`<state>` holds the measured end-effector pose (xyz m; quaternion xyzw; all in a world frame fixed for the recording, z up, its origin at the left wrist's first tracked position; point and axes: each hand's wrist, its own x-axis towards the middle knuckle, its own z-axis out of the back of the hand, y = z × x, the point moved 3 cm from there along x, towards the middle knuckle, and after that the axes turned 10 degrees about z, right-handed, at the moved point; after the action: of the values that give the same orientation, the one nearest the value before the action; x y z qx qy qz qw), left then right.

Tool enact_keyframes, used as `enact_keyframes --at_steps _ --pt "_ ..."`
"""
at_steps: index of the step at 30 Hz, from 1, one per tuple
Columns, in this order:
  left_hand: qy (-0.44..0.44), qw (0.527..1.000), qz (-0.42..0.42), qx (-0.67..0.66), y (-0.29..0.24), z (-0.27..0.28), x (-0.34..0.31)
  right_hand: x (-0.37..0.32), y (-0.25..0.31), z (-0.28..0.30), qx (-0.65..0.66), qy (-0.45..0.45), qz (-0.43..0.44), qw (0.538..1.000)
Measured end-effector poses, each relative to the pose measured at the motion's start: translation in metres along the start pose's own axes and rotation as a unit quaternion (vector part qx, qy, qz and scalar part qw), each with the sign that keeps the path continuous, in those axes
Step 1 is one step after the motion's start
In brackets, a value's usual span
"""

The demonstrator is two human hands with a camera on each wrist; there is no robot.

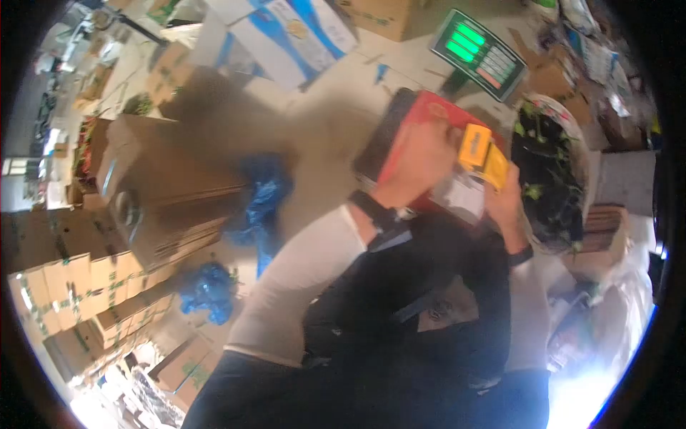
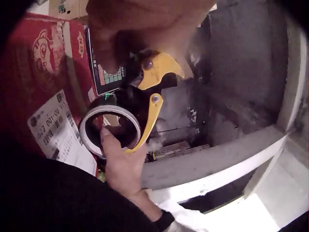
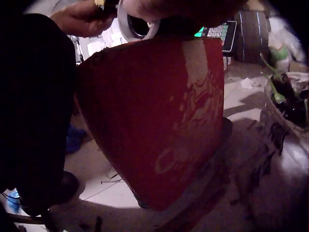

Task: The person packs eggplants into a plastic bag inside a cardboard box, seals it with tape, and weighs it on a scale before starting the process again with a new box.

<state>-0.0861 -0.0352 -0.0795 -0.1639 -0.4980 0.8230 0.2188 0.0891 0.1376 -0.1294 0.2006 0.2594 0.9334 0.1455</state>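
Note:
A yellow tape dispenser [image 1: 486, 159] with a wide tape roll [image 2: 86, 133] is over a red carton [image 1: 437, 107] standing in front of me. My right hand [image 1: 506, 204] grips the dispenser from its near side, the thumb reaching into the roll's core in the left wrist view. My left hand [image 1: 425, 157] is at the dispenser's other end, fingers curled against its yellow and black head; blur partly hides the fingertips. In the right wrist view, my left hand [image 3: 84, 23] is beside the roll. A white printed label [image 2: 63, 130] is on the carton.
A scale display [image 1: 479, 53] with green digits stands behind the carton. To the right is a container of eggplants [image 1: 547, 171]. Brown cartons [image 1: 171, 179] are stacked on the left, near blue plastic bags [image 1: 207, 289]. A blue-and-white box [image 1: 293, 36] lies farther back.

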Motion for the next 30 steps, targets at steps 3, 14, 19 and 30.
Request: enact_keyframes --at_steps 3,14,19,30 --pt "-0.005 1.000 -0.010 0.018 -0.003 0.003 -0.002 0.001 0.001 -0.001 0.023 -0.007 -0.005 1.000" --pt "0.003 0.996 -0.054 0.076 0.011 -0.011 0.002 0.000 -0.009 -0.002 0.036 0.005 -0.022 0.999" --pt "0.003 0.999 -0.021 0.047 0.001 0.005 -0.003 0.007 0.001 0.001 0.083 0.034 -0.049 0.995" --pt "-0.048 0.992 0.039 -0.113 0.009 -0.013 -0.007 0.000 0.000 0.000 0.083 0.055 -0.077 0.992"
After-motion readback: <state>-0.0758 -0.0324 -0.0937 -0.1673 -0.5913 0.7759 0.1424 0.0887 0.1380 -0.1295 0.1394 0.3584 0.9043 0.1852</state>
